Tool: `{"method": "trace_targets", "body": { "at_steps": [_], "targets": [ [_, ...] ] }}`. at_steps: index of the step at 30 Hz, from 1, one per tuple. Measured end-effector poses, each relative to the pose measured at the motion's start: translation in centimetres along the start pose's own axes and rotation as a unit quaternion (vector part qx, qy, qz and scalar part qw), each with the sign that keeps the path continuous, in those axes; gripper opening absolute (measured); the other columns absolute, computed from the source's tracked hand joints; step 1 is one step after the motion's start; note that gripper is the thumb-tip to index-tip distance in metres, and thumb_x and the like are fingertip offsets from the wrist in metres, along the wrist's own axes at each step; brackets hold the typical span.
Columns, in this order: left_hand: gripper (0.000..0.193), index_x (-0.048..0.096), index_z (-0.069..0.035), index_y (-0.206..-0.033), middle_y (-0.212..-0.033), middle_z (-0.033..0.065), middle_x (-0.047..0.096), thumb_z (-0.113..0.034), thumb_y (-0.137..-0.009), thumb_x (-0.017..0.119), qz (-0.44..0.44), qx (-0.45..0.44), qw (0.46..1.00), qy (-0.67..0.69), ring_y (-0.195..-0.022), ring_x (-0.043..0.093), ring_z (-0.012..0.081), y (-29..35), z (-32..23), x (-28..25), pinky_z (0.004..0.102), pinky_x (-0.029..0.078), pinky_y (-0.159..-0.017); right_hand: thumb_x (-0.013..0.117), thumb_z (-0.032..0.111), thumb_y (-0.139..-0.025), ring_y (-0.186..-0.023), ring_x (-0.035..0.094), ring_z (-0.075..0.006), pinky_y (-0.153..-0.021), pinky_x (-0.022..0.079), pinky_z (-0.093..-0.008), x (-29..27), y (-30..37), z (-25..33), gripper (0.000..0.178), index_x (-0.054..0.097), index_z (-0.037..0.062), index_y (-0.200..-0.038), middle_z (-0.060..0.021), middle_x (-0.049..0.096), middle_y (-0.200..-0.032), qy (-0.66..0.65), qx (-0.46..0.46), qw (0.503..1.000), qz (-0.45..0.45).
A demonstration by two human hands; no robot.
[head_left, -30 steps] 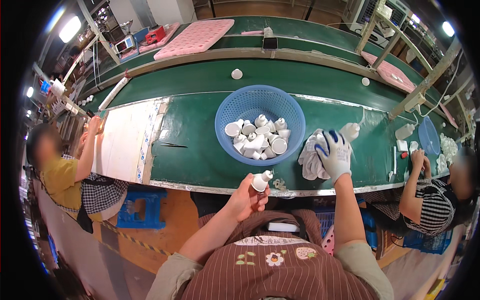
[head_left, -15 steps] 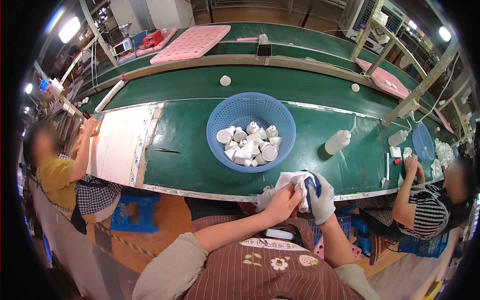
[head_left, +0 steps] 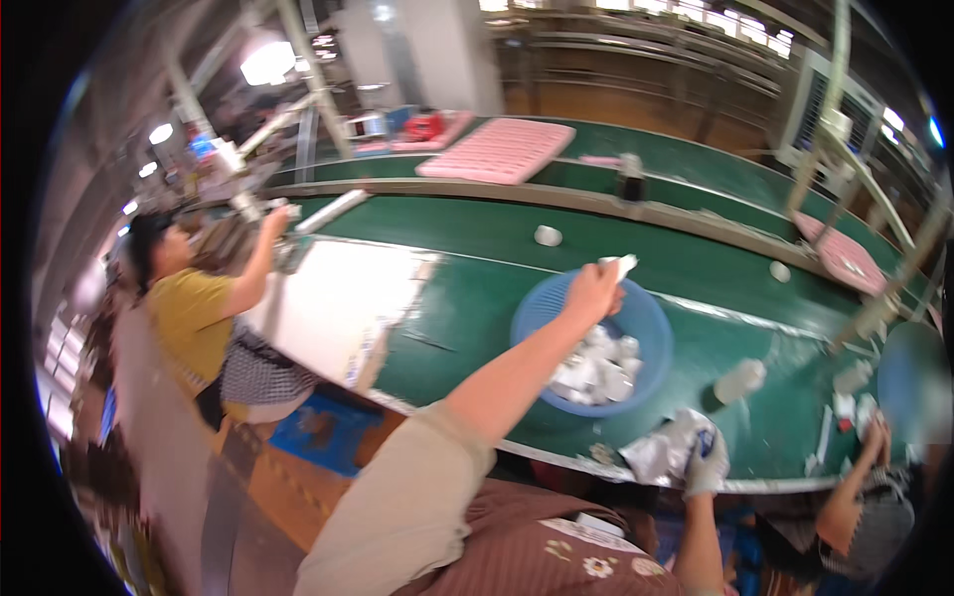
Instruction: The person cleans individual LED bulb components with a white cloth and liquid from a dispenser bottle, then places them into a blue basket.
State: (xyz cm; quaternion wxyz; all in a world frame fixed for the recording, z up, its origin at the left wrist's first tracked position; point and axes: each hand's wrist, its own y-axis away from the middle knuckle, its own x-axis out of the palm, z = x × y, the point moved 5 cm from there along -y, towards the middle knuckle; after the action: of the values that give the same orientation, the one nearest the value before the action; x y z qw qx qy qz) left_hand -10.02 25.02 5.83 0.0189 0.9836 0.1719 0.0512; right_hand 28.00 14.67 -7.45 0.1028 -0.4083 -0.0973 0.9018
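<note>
My left hand (head_left: 594,293), bare, reaches out over the far rim of a blue plastic basket (head_left: 654,333). Its fingers are closed on a small white cup-shaped piece (head_left: 622,265), blurred by motion. Several similar white pieces (head_left: 596,372), some with narrow necks, lie heaped in the basket. At the front edge of the table, my right hand (head_left: 707,467), in a white glove with a blue patch, grips a crumpled white cloth (head_left: 656,447). Part of the cloth rests on the table edge, and the glove's fingers are partly hidden.
A white squeeze bottle (head_left: 740,381) stands right of the basket. Tweezers (head_left: 429,341) lie to its left, near a white board (head_left: 343,298). One white piece (head_left: 548,235) sits on the green belt beyond. Co-workers (head_left: 189,298) are at left and right (head_left: 865,512).
My left hand has left the cloth and moved forward over the basket with a white piece. My right hand has kept the cloth. The whole view has swung left.
</note>
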Motion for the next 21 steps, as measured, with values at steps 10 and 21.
{"method": "trace_targets", "body": {
  "at_steps": [10, 21],
  "targets": [
    [0.044, 0.068, -0.008, -0.116, -0.111, 0.0178, 0.069, -0.040, -0.087, 0.061, 0.125, 0.047, 0.775, -0.618, -0.106, 0.066, 0.0335, -0.8, 6.1, -1.5, 0.0467, 0.051, -0.092, 0.065, 0.018, -0.088, -0.107, 0.063, -0.0397, -0.093, 0.048, -0.0441, -0.2, -0.3, 1.8, 0.039, 0.062, 0.0032, -0.124, -0.0210, 0.066, -0.117, -0.007, -0.045, 0.999, 0.015],
    [0.028, 0.057, -0.002, -0.114, -0.094, 0.0116, 0.069, -0.018, -0.093, 0.067, 0.084, -0.080, 0.985, -0.129, -0.084, 0.066, 0.0161, 0.5, 3.3, -3.8, 0.0319, 0.055, -0.074, 0.063, 0.021, -0.093, -0.109, 0.062, -0.0402, -0.096, 0.047, -0.0449, -0.1, -0.3, 1.8, 0.037, 0.060, 0.0004, -0.124, -0.0214, 0.065, -0.118, 0.003, -0.028, 0.999, 0.021]
  ]
}}
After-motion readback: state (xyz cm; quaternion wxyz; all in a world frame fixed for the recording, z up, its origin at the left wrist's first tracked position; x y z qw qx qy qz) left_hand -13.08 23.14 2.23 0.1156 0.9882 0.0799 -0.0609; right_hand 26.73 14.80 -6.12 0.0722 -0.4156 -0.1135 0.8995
